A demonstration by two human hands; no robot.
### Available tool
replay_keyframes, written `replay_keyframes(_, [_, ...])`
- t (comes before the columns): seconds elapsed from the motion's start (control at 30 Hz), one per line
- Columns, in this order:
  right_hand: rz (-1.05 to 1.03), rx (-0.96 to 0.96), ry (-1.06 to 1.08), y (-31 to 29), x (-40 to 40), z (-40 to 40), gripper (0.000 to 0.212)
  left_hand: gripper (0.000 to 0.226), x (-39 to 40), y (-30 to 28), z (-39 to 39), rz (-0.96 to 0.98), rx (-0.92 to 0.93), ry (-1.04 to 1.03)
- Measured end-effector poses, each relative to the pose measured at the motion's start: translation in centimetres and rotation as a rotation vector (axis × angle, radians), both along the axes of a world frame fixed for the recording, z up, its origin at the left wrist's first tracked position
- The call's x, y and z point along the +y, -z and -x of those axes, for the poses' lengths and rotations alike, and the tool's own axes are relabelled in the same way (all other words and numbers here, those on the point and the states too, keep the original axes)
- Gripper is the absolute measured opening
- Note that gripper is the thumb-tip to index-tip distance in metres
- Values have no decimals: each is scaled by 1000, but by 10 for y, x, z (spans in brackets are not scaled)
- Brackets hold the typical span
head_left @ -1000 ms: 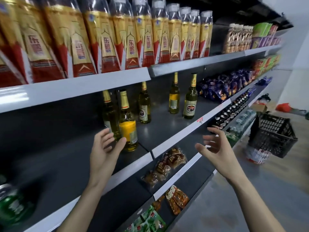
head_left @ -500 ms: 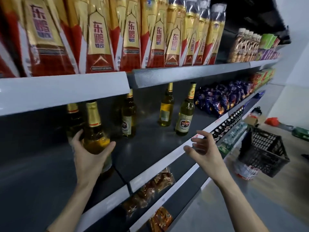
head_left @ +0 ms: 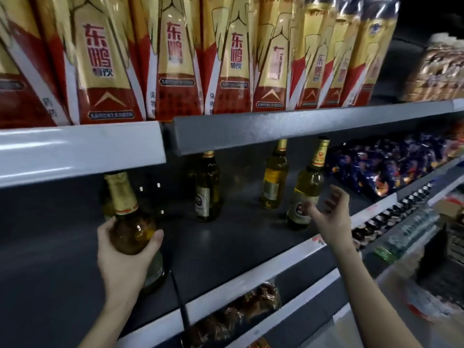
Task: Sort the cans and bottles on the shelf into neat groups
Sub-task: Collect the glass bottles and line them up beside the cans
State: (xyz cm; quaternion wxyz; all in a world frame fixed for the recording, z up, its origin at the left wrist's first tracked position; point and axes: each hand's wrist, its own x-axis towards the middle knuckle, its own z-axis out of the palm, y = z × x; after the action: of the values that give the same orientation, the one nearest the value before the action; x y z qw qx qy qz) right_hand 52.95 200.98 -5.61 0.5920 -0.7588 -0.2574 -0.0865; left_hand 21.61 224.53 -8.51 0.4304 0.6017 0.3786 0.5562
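My left hand is wrapped around the body of a gold-foil-necked beer bottle standing on the dark middle shelf. Another bottle stands half hidden just behind it. Farther right on the same shelf stand a dark green bottle, a pale yellow bottle and a green bottle with a gold neck. My right hand hovers open, fingers spread, just right of that last bottle without touching it.
Tall red-and-gold drink bottles fill the shelf above, whose grey edge overhangs the beer bottles. Blue snack bags lie at the right end of the middle shelf. Snack packets and small bottles sit on lower shelves.
My left hand went from open beside the foil-necked bottle to gripping it. My right hand rose toward the rightmost beer bottle. The view moved closer to the shelf.
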Motion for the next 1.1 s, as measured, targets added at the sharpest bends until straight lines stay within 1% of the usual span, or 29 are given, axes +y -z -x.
replay_keyframes(0.1, [-52, 25, -42, 0, 12, -34, 114, 71, -13, -4, -1, -11, 15, -81])
replay_keyframes(0.13, [-61, 32, -65, 3, 16, -47, 120, 70, -18, -6, -1, -18, 13, -101])
replay_keyframes(0.17, [-62, 37, -88, 5, 19, -57, 122, 70, -22, -8, -2, -26, 15, -119])
replay_keyframes(0.27, [-85, 36, -139, 7, 26, -76, 114, 68, -35, -13, -6, -64, 24, -172])
replay_keyframes(0.37, [-143, 34, -169, 12, 34, -89, 99, 66, -47, -15, -9, -96, 42, -244])
replay_keyframes(0.5, [-150, 72, -192, 20, 42, -103, 87, 74, -61, -13, -12, -119, 46, -291])
replay_keyframes(0.63, [-137, 55, -186, 21, 45, -108, 77, 77, -74, -13, -12, -132, 51, -339])
replay_keyframes(0.73, [-132, 20, -219, 22, 42, -107, 75, 82, -86, -16, -13, -136, 58, -378])
replay_keyframes(0.93, [-158, -1, -341, 28, 27, -92, 75, 82, -104, -22, -10, -156, 61, -429])
replay_keyframes(1.0, [-164, -11, -377, 24, 22, -80, 76, 85, -109, -22, -5, -170, 70, -446])
replay_keyframes(1.1, [-177, -46, -429, 10, 15, -60, 82, 81, -117, -24, 3, -186, 78, -465])
